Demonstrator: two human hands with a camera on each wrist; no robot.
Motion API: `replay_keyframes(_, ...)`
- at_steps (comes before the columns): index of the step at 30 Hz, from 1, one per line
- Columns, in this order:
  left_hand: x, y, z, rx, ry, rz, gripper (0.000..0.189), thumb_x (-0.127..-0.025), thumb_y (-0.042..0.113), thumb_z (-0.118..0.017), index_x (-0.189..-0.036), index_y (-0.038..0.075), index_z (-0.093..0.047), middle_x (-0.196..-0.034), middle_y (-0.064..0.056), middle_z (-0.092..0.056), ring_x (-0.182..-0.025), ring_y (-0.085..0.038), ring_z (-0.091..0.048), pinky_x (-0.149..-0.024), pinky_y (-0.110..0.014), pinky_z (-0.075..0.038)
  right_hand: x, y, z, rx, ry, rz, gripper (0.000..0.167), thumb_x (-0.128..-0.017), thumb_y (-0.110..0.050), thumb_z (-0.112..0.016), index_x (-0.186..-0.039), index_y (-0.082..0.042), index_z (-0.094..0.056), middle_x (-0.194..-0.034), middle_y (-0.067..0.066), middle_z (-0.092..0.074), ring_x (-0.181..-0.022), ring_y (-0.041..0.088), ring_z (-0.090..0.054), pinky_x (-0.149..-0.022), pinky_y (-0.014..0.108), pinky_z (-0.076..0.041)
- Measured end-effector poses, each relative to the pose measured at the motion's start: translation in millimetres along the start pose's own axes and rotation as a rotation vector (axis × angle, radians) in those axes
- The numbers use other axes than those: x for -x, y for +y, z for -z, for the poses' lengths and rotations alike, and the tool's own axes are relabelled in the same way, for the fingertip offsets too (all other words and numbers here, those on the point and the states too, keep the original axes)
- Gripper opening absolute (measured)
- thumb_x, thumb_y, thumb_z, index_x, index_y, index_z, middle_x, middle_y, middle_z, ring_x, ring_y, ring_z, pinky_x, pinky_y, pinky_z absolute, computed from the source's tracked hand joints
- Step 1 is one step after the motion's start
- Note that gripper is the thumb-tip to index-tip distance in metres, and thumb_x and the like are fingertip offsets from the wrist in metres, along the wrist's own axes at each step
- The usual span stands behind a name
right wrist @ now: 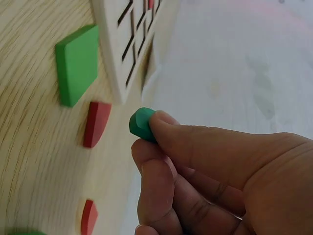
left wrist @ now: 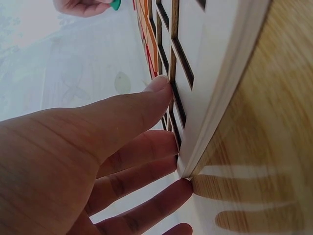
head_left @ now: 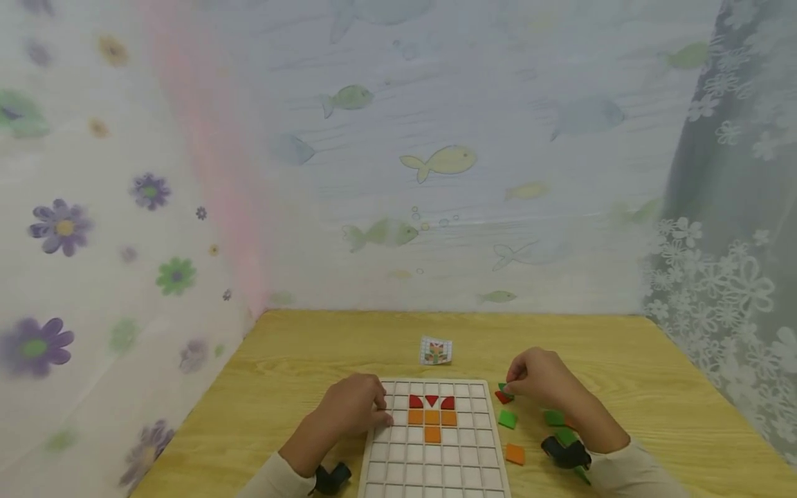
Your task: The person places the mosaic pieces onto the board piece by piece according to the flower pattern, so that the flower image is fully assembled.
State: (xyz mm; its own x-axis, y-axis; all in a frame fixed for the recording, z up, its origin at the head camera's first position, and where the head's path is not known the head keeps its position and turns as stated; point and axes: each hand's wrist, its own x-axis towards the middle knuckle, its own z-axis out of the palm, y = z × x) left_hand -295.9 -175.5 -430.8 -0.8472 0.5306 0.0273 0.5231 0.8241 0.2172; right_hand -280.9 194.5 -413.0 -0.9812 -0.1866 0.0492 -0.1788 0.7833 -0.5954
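A white grid board [head_left: 407, 474] lies on the wooden table. In its upper cells sit red curved pieces [head_left: 416, 402], a red triangle [head_left: 432, 401] and several orange squares [head_left: 432, 418]. My left hand [head_left: 355, 404] rests at the board's upper left corner, the thumb [left wrist: 159, 90] on the grid and the other fingertips by the edge. Right of the board, my right hand [head_left: 548, 384] pinches a small green piece [right wrist: 142, 123] between thumb and index finger, above the table. Its full shape is partly hidden. A red piece [right wrist: 96, 125] lies beneath it.
Beyond the board lies a small pattern card [head_left: 436, 351]. To the right are a green square [head_left: 507, 419], an orange square [head_left: 515, 454] and more green pieces [head_left: 554, 418], some partly under the right arm. Printed curtains [head_left: 436, 207] hang behind and beside the table.
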Motion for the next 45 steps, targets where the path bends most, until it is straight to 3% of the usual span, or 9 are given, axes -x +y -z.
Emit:
replay_keyframes(11, 0.9, 0.8, 1.1, 0.011, -0.001, 0.004, 0.021, -0.085, 0.044, -0.085, -0.08, 0.024, -0.083, -0.114, 0.007, -0.073, -0.103, -0.018, -0.069, -0.072, -0.034, -0.058, -5.7, -19, -12, -0.098, -0.057, 0.06, 0.012, -0.089, -0.011, -0.081, -0.08, -0.01, -0.074, -0.071, 0.003, -0.071, -0.064, 0.019, -0.067, -0.06, 0.031, -0.053)
replay_keyframes(21, 0.3, 2.0, 3.4, 0.018, -0.003, -0.007, 0.021, -0.086, 0.043, -0.084, -0.083, 0.023, -0.084, -0.113, 0.007, -0.073, -0.101, -0.018, -0.069, -0.071, -0.033, -0.057, -5.5, -35, -23, -0.1, -0.058, 0.041, 0.012, -0.085, -0.012, -0.085, -0.078, -0.012, -0.076, -0.073, -0.003, -0.068, -0.066, 0.015, -0.06, -0.059, 0.032, -0.051)
replay_keyframes(34, 0.3, 2.1, 3.2, 0.005, -0.007, -0.013, 0.024, -0.086, 0.044, -0.084, -0.071, 0.026, -0.078, -0.111, 0.006, -0.074, -0.103, -0.018, -0.07, -0.072, -0.034, -0.058, -9.3, -49, -40, -0.082, -0.078, 0.113, 0.015, -0.083, -0.012, -0.087, -0.074, -0.015, -0.076, -0.069, -0.006, -0.068, -0.067, 0.014, -0.06, -0.06, 0.031, -0.051)
replay_keyframes(45, 0.7, 1.7, 2.9, -0.002, 0.009, -0.011, 0.023, -0.085, 0.044, -0.085, -0.076, 0.023, -0.082, -0.11, 0.007, -0.073, -0.099, -0.016, -0.069, -0.07, -0.032, -0.057, -13.7, -65, -49, -0.126, -0.118, 0.158, 0.013, -0.084, -0.012, -0.086, -0.075, -0.014, -0.077, -0.069, -0.006, -0.069, -0.067, 0.015, -0.06, -0.059, 0.032, -0.05)
